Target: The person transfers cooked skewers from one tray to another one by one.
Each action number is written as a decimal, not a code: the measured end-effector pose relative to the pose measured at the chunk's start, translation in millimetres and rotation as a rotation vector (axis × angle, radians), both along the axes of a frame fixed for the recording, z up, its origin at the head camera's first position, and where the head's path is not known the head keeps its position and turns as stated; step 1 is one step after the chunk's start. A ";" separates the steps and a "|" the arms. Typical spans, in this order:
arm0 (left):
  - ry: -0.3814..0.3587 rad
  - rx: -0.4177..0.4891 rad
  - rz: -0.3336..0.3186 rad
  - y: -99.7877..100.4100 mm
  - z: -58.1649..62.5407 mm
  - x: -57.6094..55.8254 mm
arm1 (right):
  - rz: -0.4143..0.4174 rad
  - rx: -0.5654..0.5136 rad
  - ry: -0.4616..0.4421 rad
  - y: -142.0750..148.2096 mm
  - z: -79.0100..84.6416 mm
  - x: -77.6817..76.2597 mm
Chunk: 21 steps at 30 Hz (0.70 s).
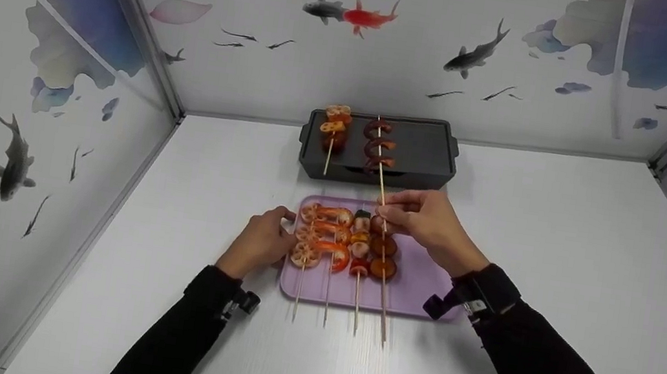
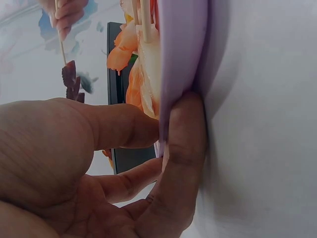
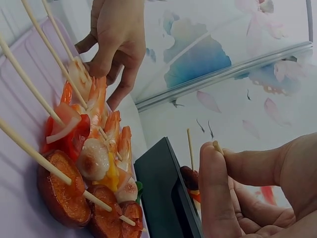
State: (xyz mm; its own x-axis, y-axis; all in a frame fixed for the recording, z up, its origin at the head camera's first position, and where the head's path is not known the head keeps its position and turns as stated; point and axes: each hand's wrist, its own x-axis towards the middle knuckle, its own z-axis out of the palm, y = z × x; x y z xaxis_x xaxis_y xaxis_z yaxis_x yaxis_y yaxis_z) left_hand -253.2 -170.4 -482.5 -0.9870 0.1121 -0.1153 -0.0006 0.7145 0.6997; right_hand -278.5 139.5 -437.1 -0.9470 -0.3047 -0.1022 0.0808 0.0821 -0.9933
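My right hand (image 1: 432, 227) pinches the stick of a skewer (image 1: 380, 144) threaded with dark reddish-brown curled pieces; its food end is over the black grill pan (image 1: 423, 154). In the right wrist view, thumb and forefinger meet around the thin stick (image 3: 216, 146). My left hand (image 1: 261, 239) grips the left edge of a lilac tray (image 1: 423, 291), thumb on the rim and a finger underneath, as the left wrist view shows. Skewers of lotus root slices (image 1: 305, 255), shrimp (image 1: 333, 255), mixed pieces (image 1: 360, 243) and round brown slices (image 1: 383, 268) lie on the tray.
Another skewer (image 1: 335, 128) with lotus root and brown pieces lies at the grill pan's left end. The pan stands near the back wall (image 1: 415, 68), painted with fish. Stick ends overhang the tray's front edge onto the white table (image 1: 560, 245).
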 end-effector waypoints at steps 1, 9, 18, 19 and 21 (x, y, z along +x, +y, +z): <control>-0.003 0.006 -0.001 -0.1 0.0 -0.1 | 0.001 -0.002 0.000 0.8 0.1 1.9; 0.014 -0.010 -0.002 -0.1 0.1 0.5 | -0.003 0.007 0.008 8.7 -3.1 16.0; -0.002 -0.008 0.014 1.4 2.3 1.9 | -0.009 0.004 -0.015 21.3 -10.7 29.6; -0.002 -0.014 0.017 1.7 2.3 1.8 | -0.011 0.011 -0.013 22.9 -11.6 30.8; 0.004 -0.022 0.018 2.0 2.1 1.3 | -0.013 0.020 -0.014 26.0 -12.7 33.4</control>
